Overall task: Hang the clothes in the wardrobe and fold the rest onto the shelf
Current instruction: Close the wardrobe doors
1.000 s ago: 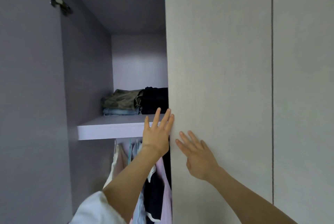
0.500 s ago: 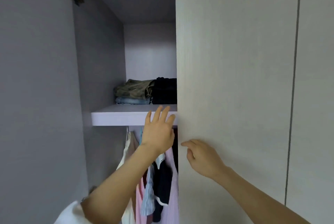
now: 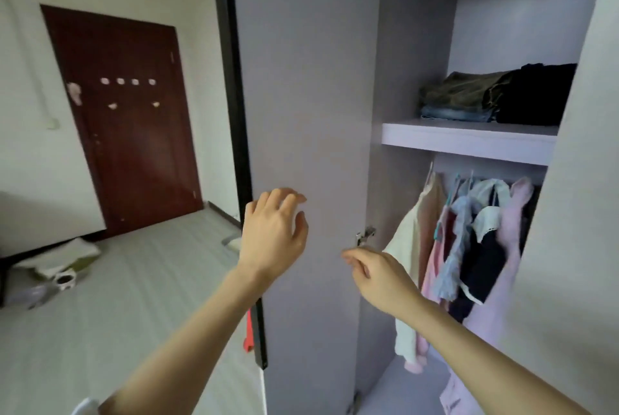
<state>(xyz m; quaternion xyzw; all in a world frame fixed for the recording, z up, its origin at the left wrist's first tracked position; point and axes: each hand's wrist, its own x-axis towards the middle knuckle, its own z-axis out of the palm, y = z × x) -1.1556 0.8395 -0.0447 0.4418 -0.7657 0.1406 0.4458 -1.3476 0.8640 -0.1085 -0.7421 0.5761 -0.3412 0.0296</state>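
Reaching toward the open lilac wardrobe door (image 3: 311, 96), the left hand (image 3: 273, 234) and right hand (image 3: 380, 275) hold nothing, fingers loosely curled.

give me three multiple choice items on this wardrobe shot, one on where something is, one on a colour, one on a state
1. Where do the folded clothes lie?
A. on the shelf above the hanging clothes
B. on the wardrobe floor
C. on the room floor

2. What colour is the room door?
A. white
B. dark red-brown
C. blue

3. What is the left hand doing?
A. gripping a hanger
B. holding a folded shirt
C. holding nothing, fingers loosely spread by the wardrobe door

Answers:
1. A, the stack sits on the shelf over the hanging rail.
2. B, its panel is dark reddish brown.
3. C, nothing lies in the hand.
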